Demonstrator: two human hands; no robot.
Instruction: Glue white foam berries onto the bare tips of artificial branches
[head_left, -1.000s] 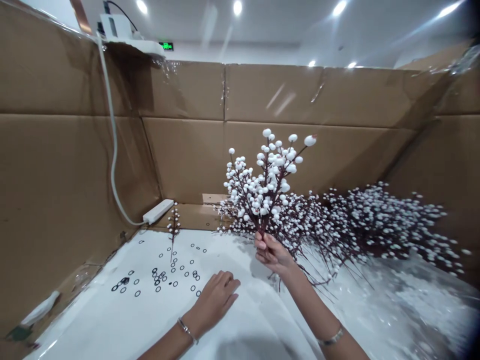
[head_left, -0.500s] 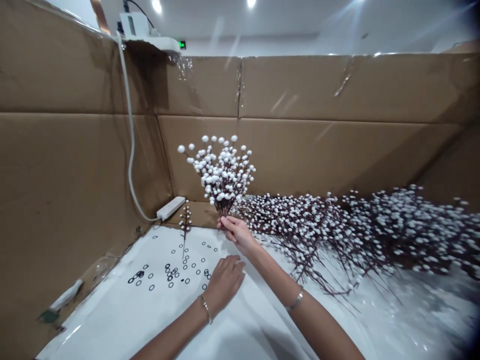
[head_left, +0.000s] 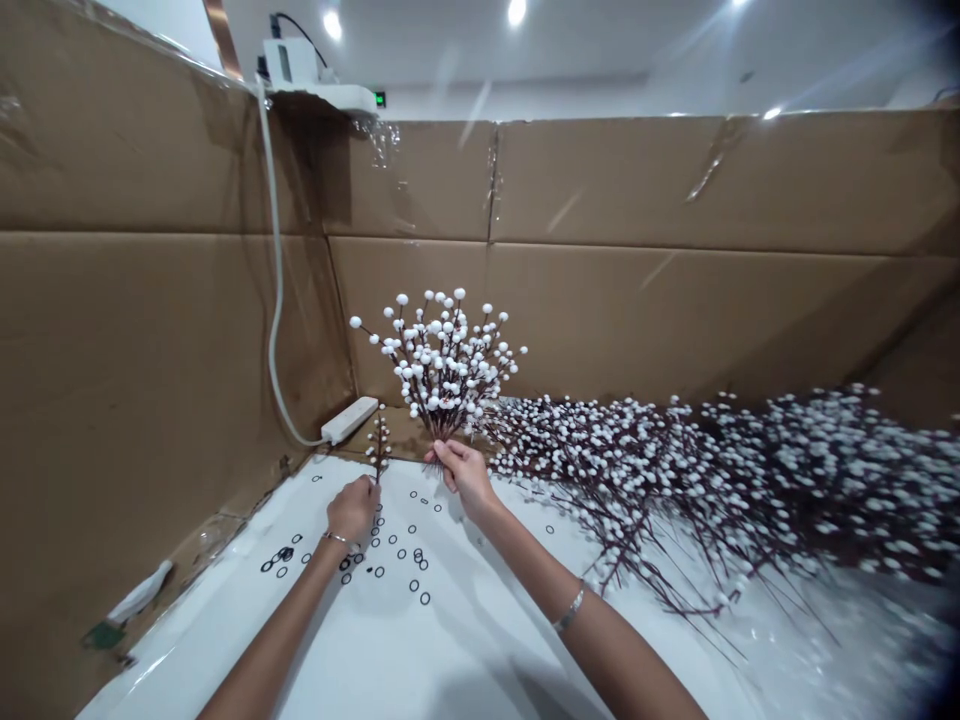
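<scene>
My right hand (head_left: 463, 478) is closed around the lower stems of a bunch of white-berry stems (head_left: 446, 365), held upright with the berries fanned out at the top. To its left, my left hand (head_left: 352, 512) has its fingers closed at the lower part of a single white-berry stem (head_left: 379, 440). The hand hides that stem's lower end. Small black rings (head_left: 424, 598) lie scattered on the white surface (head_left: 390, 650) around and beyond my left hand; some are overlapping.
A large heap of white-berry stems (head_left: 675, 470) spreads along the right side. Cardboard walls (head_left: 637, 320) enclose the back and left. A white power strip (head_left: 350, 420) with a hanging cord (head_left: 274, 300) lies in the back left corner. Clear plastic (head_left: 817, 640) covers the right front.
My left hand has moved left and away from me, from beside the right wrist to the single stem, and closed on it. The bunch in my right hand looks more spread.
</scene>
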